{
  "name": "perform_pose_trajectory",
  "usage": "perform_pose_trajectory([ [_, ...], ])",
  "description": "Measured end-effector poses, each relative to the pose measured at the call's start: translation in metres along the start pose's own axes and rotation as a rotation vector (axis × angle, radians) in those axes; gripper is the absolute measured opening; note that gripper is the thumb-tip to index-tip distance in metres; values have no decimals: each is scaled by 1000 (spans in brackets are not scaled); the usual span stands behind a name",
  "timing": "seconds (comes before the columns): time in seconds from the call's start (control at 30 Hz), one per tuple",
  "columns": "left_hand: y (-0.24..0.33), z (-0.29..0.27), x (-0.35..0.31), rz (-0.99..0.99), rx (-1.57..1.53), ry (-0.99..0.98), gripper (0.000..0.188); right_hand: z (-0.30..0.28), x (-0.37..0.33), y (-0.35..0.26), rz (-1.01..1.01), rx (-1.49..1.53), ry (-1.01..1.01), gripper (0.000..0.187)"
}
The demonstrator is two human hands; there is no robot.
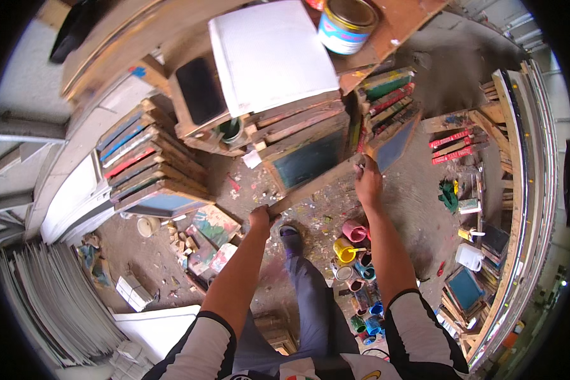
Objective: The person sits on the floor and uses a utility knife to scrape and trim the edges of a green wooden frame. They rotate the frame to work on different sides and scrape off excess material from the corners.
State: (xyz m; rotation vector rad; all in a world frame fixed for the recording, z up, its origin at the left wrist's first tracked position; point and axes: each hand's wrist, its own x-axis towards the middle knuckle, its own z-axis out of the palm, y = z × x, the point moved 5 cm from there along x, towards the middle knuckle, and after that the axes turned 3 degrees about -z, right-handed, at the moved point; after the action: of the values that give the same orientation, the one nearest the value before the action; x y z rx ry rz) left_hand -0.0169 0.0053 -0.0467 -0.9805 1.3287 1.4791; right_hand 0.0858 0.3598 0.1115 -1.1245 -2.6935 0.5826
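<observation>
My left hand and my right hand both grip a wooden-framed screen with a dark teal mesh. The left hand holds its lower corner and the right hand holds the other end of the same wooden edge. The frame stands tilted among other stacked wooden frames in front of me. My leg in grey trousers and a dark shoe stands on the paint-spattered floor just below the frame.
A white board and a paint tin lie on a wooden table above. Stacks of frames stand at left and right. Several coloured cups and small paint pots sit by my right foot. White sheets lean at lower left.
</observation>
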Motion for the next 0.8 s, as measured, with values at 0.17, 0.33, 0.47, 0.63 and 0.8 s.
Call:
perform_pose_trajectory([
  [0.17, -6, -48, -46, 167, 23, -40, 37, -22, -43, -56, -158, 36, 85, 46],
  [0.33, 25, -163, -135, 333, 306, 43, 71, -16, -106, -171, -227, 76, 16, 46],
  [0.47, 48, -246, -204, 542, 667, 179, 74, -6, -154, -255, -354, 107, 14, 41],
  [0.63, 50, -396, -240, 635, 640, 417, 68, 3, -237, -400, -570, 123, -7, 34],
  [0.8, 65, -547, -285, 710, 605, 528, 63, 27, -318, -525, -667, 157, -63, 30],
])
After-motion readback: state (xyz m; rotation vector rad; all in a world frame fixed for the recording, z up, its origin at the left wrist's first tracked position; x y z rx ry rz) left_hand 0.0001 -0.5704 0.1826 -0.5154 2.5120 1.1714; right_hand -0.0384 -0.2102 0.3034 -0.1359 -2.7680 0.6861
